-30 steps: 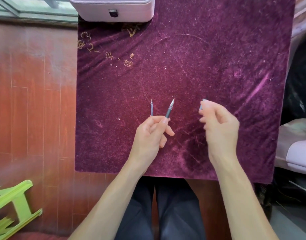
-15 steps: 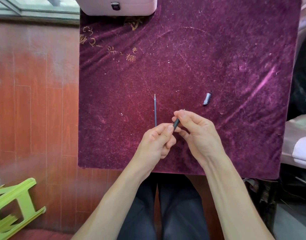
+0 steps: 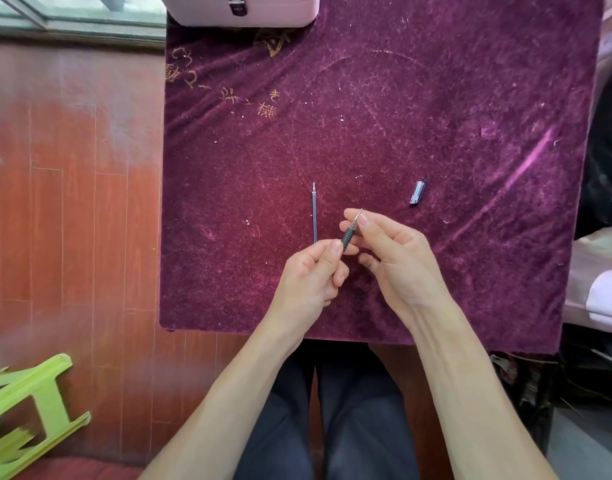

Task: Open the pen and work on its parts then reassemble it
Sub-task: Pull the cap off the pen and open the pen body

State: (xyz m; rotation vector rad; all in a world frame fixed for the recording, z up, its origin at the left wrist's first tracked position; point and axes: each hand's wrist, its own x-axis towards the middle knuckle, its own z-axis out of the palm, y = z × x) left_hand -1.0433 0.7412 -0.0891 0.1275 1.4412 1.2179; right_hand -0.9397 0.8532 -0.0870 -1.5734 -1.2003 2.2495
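Observation:
A dark pen barrel [image 3: 349, 235] with a ribbed grip and a silver tip is held over the purple velvet cloth [image 3: 436, 116]. My left hand [image 3: 311, 275] pinches its lower end. My right hand [image 3: 391, 251] pinches its tip end between thumb and forefinger. A thin refill [image 3: 314, 213] lies flat on the cloth just left of my hands, point away from me. A small dark pen cap [image 3: 418, 194] lies on the cloth to the right of my hands.
A pale pink case [image 3: 242, 10] with a dark clasp sits at the cloth's far edge. Red wooden floor [image 3: 72, 220] lies to the left, with a green plastic stool [image 3: 24, 407] at the lower left. Pale cushions [image 3: 606, 292] are at the right edge.
My right hand set the cap down on the cloth at the right, then came back to the barrel's tip. The left hand kept hold of the barrel.

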